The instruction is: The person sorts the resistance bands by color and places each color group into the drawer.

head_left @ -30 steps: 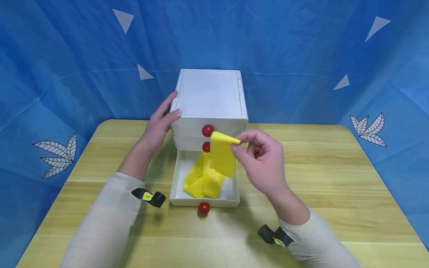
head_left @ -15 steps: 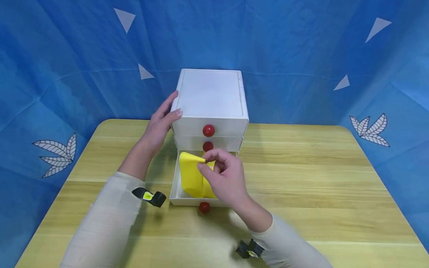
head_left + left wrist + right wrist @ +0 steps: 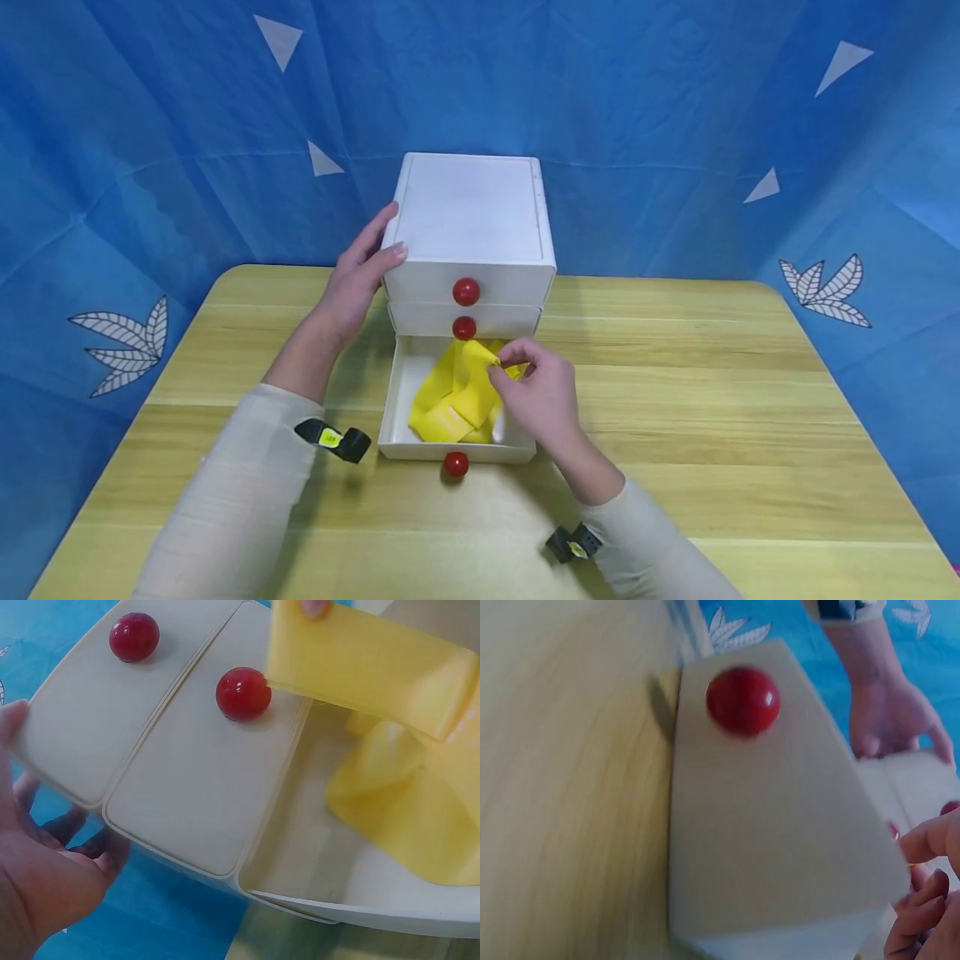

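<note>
A white drawer unit [image 3: 472,208] with round red knobs stands on the table, its bottom drawer [image 3: 510,452] pulled out. My left hand [image 3: 356,287] rests against the unit's left side, thumb on the top front edge. Over the open drawer, my right hand [image 3: 542,387] pinches the end of a soft, wide yellow band [image 3: 480,392] between thumb and index finger. In the left wrist view the band [image 3: 375,667] hangs flat from a fingertip, and folded yellow material [image 3: 420,817] with faint white print lies in the drawer. Whether both are one piece, I cannot tell.
The two upper drawers are closed, with red knobs [image 3: 466,292] on their fronts. A light wooden table [image 3: 712,433] extends to both sides. Blue cloth [image 3: 637,100] with white triangles and leaf prints hangs behind. Black wrist cameras [image 3: 351,446] sit on both sleeves.
My right hand has carried the pinched yellow band from above the drawer's right edge leftward and down, then slightly back right. More yellow material now lies folded in the drawer. My left hand stays put.
</note>
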The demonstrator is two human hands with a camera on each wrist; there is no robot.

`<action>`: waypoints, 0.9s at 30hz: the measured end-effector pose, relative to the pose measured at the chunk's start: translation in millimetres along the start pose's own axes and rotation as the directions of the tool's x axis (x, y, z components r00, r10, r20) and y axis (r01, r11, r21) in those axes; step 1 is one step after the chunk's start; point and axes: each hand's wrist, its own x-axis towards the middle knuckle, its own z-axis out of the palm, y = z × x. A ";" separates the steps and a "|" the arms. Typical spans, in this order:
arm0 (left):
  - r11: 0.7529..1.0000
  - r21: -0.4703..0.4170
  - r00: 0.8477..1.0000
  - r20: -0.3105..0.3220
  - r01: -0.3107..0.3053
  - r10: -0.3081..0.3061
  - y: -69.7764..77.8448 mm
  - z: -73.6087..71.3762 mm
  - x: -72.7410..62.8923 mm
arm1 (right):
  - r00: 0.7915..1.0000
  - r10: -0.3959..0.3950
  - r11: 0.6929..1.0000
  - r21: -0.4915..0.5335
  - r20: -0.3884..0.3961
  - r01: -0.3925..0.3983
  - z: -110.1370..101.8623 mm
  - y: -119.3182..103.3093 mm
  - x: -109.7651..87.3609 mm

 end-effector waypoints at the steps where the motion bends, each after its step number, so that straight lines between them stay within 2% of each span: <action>1: 1.000 0.005 1.000 -0.001 0.003 -0.003 -0.1 0.2 0.1 | 1.000 0.009 1.000 -0.017 -0.001 -0.009 -1.6 2.7 0.6; 8: 1.000 0.004 1.000 -0.005 0.011 -0.011 -2.4 0.4 0.6 | 0.998 0.051 0.996 -0.072 -0.032 -0.054 -15.9 12.5 -0.9; 15: 1.000 0.002 1.000 -0.009 0.014 -0.014 -3.6 0.4 1.1 | 0.994 0.013 0.998 -0.054 -0.108 -0.019 -33.4 14.7 -9.8; 22: 1.000 0.005 1.000 -0.008 0.012 -0.012 -4.0 0.2 2.0 | 0.993 -0.023 1.000 0.017 -0.113 0.025 -45.0 5.4 -36.4; 27: 1.000 0.011 1.000 -0.010 0.008 -0.008 -3.1 0.5 2.4 | 0.992 -0.068 0.994 0.074 -0.109 0.076 -42.6 -0.6 -61.8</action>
